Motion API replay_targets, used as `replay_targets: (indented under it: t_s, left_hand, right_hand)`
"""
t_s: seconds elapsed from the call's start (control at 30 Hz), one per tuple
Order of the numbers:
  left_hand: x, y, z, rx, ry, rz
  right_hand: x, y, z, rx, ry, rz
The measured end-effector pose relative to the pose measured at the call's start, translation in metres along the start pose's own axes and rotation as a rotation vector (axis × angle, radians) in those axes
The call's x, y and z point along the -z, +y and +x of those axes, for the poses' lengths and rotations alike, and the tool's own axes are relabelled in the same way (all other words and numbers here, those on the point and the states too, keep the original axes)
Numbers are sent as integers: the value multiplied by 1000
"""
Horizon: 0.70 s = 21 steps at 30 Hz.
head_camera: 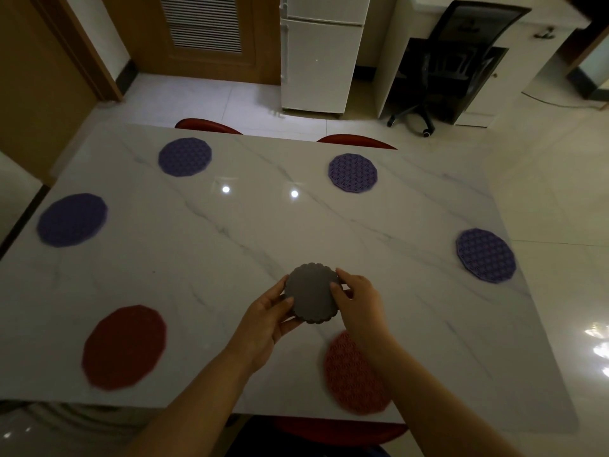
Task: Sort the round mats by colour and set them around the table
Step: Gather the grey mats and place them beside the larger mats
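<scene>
I hold a small stack of grey round mats (311,293) above the middle front of the white marble table (204,258). My left hand (268,313) grips its left edge, my right hand (357,300) its right edge. Several purple mats lie around the far and side edges: far left (184,156), far right (352,173), left side (72,219), right side (486,254). A red mat (124,347) lies at the near left. Another red mat (354,377) lies at the near right, partly under my right forearm.
Red chairs are tucked in at the far edge (207,126) (356,141) and at the near edge (339,430). Beyond the table stand a white fridge (321,54), a black office chair (458,67) and a wooden door (204,34).
</scene>
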<state>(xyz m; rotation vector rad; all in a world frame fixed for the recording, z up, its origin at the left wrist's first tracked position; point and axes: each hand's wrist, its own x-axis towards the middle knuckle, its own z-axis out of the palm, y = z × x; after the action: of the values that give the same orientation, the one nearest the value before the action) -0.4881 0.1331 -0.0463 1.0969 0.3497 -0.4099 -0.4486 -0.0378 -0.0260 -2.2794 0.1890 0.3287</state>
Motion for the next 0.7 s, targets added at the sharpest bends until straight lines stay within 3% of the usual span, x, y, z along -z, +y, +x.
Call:
replay_targets:
  t_s: [0.33,0.5,0.7]
  left_hand:
    - [11,-11,-20,-32,102,-125]
    - [19,-23,-38,-91,180,-242]
    - [53,-34,-69,-205,346,-345]
  right_hand:
    - [2,-14,-20,63,-11,187]
    - [-2,-25,-14,20,-84,217]
    - [-14,-43,-14,-39,-247,500]
